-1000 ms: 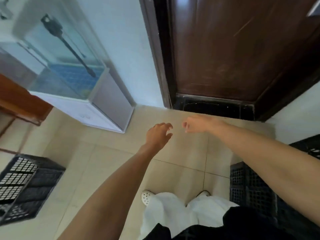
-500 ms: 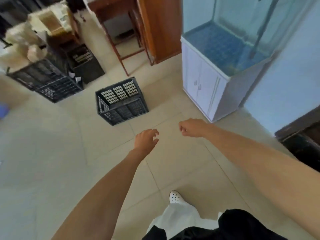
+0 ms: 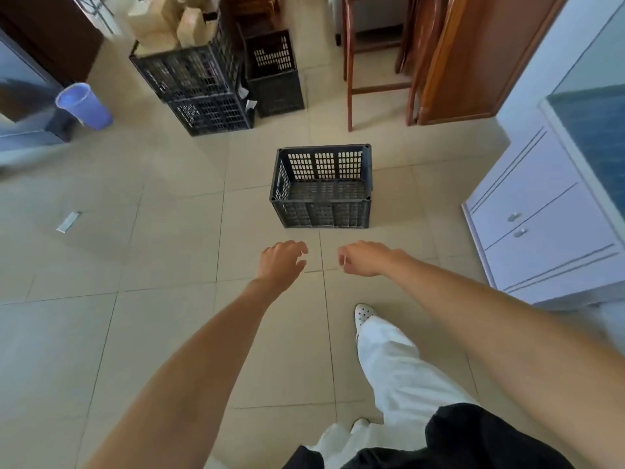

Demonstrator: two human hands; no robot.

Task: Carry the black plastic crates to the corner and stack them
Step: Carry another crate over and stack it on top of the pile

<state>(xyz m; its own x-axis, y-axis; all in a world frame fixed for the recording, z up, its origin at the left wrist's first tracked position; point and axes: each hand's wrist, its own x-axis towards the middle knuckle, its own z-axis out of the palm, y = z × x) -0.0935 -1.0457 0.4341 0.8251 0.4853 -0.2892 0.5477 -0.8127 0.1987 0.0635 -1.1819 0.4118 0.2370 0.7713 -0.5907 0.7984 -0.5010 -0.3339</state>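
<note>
Loosely curled fingers [image 3: 293,248] of the left hand [image 3: 280,264] and right hand [image 3: 365,260] hold nothing, reaching side by side over the tiled floor [image 3: 169,252]. Just ahead of them an empty black crate [image 3: 321,187] sits upright, untouched. Farther beyond wait two stacked crates [image 3: 199,93] and a single crate [image 3: 274,74]. No corner stack shows, so the carrying that is left appears considerable.

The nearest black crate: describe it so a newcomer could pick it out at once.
Start at the white cabinet on the right; on the tiled floor to its left stands one black crate. It is empty and stands alone in the open, whereas the other crates sit together at the back.
</note>
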